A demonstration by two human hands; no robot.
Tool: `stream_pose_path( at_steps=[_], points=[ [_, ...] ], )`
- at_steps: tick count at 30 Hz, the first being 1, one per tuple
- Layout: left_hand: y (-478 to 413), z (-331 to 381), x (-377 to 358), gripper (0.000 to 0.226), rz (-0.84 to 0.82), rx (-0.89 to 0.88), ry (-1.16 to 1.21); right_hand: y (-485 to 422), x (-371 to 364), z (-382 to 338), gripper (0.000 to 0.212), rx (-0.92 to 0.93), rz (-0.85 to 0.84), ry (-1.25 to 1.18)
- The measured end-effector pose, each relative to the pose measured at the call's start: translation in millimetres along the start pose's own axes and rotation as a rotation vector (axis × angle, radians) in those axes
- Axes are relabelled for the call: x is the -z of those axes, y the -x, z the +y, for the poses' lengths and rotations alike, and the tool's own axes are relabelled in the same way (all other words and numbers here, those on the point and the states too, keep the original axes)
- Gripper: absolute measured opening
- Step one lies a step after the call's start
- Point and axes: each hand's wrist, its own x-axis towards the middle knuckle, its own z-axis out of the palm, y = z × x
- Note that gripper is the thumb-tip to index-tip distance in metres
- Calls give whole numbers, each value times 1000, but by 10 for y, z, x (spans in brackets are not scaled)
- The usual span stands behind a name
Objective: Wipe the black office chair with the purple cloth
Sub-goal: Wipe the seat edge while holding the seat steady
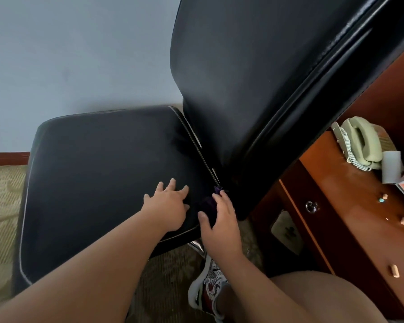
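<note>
The left hand (167, 206) rests flat on the seat of the black chair (98, 169), fingers spread, holding nothing. The right hand (222, 227) curls its fingers around the bunched purple cloth (207, 205) at the seat's rear corner, beside the backrest (254, 78).

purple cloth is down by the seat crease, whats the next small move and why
Probably slide the right hand with the purple cloth along the crease where the seat meets the backrest: the cloth is bunched at the crease's near end, and the left hand rests flat on the seat, steadying it.
</note>
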Motion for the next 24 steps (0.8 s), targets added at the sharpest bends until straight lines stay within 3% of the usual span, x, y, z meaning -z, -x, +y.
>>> stream_pose_path(
  at_steps=[6, 12, 19, 24],
  points=[
    [-69, 34, -159, 68, -29, 34, -62, -165, 42, -54, 55, 205, -158, -63],
    [-117, 39, -138, 66, -48, 56, -44, -171, -28, 23, 61, 41, 36, 242],
    [-176, 41, -105, 64, -85, 49, -77, -15, -104, -11, 45, 171, 29, 161],
    [-246, 3, -131, 63, -64, 33, -92, 72, -43, 71, 48, 90, 83, 203]
  ],
)
